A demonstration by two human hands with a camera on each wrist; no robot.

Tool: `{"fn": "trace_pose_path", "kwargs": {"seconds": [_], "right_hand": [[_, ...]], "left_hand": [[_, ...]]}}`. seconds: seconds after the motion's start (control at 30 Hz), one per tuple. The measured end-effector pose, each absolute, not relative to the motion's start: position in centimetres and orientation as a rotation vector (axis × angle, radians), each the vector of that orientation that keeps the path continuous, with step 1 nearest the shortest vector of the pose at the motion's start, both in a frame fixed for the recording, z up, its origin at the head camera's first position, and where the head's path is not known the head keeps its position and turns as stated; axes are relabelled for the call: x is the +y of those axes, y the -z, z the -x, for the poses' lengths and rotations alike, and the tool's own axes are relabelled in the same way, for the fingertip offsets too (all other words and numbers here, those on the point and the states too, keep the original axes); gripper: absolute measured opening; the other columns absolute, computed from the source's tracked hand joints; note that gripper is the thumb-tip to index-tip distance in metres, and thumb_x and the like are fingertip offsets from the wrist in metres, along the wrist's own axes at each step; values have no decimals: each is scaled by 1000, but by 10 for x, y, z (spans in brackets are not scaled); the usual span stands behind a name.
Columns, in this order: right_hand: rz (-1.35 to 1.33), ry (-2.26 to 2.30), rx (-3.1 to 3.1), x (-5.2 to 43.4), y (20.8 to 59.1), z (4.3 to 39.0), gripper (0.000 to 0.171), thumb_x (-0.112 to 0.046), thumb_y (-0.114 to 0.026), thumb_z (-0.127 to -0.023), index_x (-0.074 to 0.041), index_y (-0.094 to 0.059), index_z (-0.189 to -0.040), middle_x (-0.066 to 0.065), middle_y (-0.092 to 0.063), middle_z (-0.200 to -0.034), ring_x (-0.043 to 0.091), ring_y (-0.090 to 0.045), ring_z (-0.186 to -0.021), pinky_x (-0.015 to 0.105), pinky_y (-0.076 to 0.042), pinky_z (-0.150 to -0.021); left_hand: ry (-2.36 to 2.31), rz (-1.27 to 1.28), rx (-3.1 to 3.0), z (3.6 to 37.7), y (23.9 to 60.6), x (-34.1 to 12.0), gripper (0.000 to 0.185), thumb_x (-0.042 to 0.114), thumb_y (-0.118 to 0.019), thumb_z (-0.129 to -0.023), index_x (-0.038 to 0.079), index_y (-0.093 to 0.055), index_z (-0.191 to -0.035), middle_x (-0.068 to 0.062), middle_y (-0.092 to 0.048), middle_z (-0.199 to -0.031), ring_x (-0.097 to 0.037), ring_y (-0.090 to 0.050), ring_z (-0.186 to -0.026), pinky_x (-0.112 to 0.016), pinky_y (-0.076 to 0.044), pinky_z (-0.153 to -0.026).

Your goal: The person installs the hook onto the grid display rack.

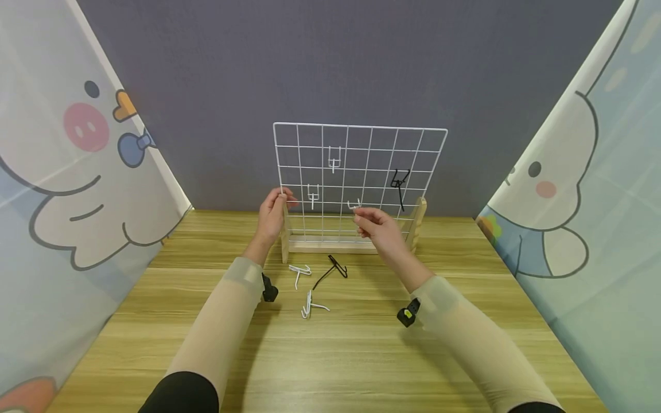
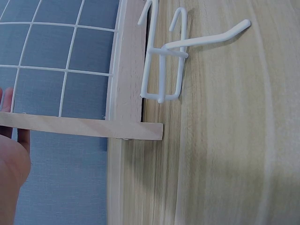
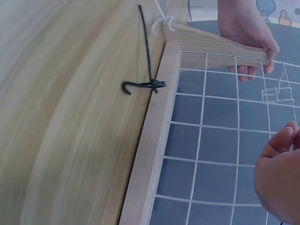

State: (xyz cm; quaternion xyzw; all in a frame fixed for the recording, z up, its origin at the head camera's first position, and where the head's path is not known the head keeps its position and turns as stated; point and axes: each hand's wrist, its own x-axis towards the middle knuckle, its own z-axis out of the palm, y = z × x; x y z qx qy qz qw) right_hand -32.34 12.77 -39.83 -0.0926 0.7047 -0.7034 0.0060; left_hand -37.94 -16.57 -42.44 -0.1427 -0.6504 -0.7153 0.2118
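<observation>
A white wire grid (image 1: 361,126) stands upright in a wooden stand (image 1: 330,247). At its left side, my left hand (image 1: 272,215) grips the stand's wooden upright, thumb in front and fingers behind. My right hand (image 1: 381,230) pinches a small white wire hook (image 1: 354,205) against the lower middle of the grid. Whether that hook has caught on a wire is hidden by the fingers. Two white hooks, an upper one (image 1: 334,163) and a lower-left one (image 1: 312,197), hang on the grid. A black hook (image 1: 398,183) hangs on its right part.
On the wooden table (image 1: 330,367) before the stand lie a white hook (image 1: 300,270), a black hook (image 1: 336,265) and a nearer white hook (image 1: 309,305). A grey-blue panel (image 1: 361,63) rises behind, with cartoon-printed cloths at both sides.
</observation>
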Motion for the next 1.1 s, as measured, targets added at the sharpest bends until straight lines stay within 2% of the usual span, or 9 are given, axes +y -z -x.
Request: {"fn": "trace_pose_path", "kwargs": {"seconds": [0.2,0.33,0.43,0.53,0.67,0.77,0.9,1.0,1.1], "right_hand": [[255,2334,2165,112,394,334,27,-14,-75,-106,-4,-75,-130,-1,-73,-106,13,-66,-85,21,-59,-75],[241,2429,2111,107,392,341,26,-11,-75,-105,-1,-74,-129,-3,-72,-100,10,-64,-81,22,-57,-75],[233,2463,2086,106,391,345,23,-10,-75,-105,-2,-74,-127,-3,-72,-99,11,-64,-83,24,-57,-76],[225,2475,2068,107,389,349,24,-9,-74,-105,-1,-74,-127,-2,-71,-101,12,-64,-85,23,-58,-76],[208,2464,2057,107,388,353,34,-9,-73,-106,5,-69,-136,-3,-71,-102,8,-65,-83,20,-58,-75],[193,2454,2058,108,388,355,40,-9,-73,-106,8,-65,-141,-2,-72,-104,6,-65,-81,19,-59,-74],[179,2444,2058,107,388,356,39,-9,-72,-106,7,-66,-142,-1,-72,-105,9,-66,-83,19,-59,-74],[176,2426,2073,107,389,356,38,-9,-71,-107,4,-66,-142,-3,-71,-104,10,-65,-83,18,-58,-72],[178,2409,2103,107,390,355,39,-9,-71,-107,4,-66,-144,-4,-71,-103,10,-65,-81,19,-58,-72]], "left_hand": [[1980,390,-1814,379,425,-165,31,8,-42,-116,-18,-58,-125,5,-71,-99,-14,-76,-99,-34,-60,-102],[1990,403,-1803,378,424,-164,31,6,-41,-116,-19,-57,-126,7,-70,-98,-34,-75,-106,-59,-57,-112],[1986,411,-1800,379,423,-163,32,6,-41,-116,-19,-56,-126,5,-70,-99,-49,-70,-112,-70,-50,-114],[1967,403,-1810,380,424,-163,32,8,-42,-116,-18,-57,-126,4,-71,-99,-53,-69,-113,-63,-54,-111],[1945,390,-1820,381,425,-164,32,9,-42,-116,-18,-58,-125,3,-72,-99,-42,-75,-109,-47,-59,-103],[1959,405,-1799,381,425,-164,32,8,-42,-116,-20,-56,-125,3,-71,-99,-37,-76,-106,-54,-58,-107],[1976,417,-1777,382,425,-164,31,5,-41,-115,-20,-57,-124,5,-70,-99,-43,-74,-108,-69,-53,-112],[1966,401,-1793,382,425,-165,29,7,-42,-115,-16,-59,-123,7,-70,-98,-43,-74,-108,-63,-55,-110],[1960,392,-1805,381,426,-165,30,8,-42,-116,-15,-59,-124,6,-70,-98,-32,-76,-104,-52,-58,-105]]}}
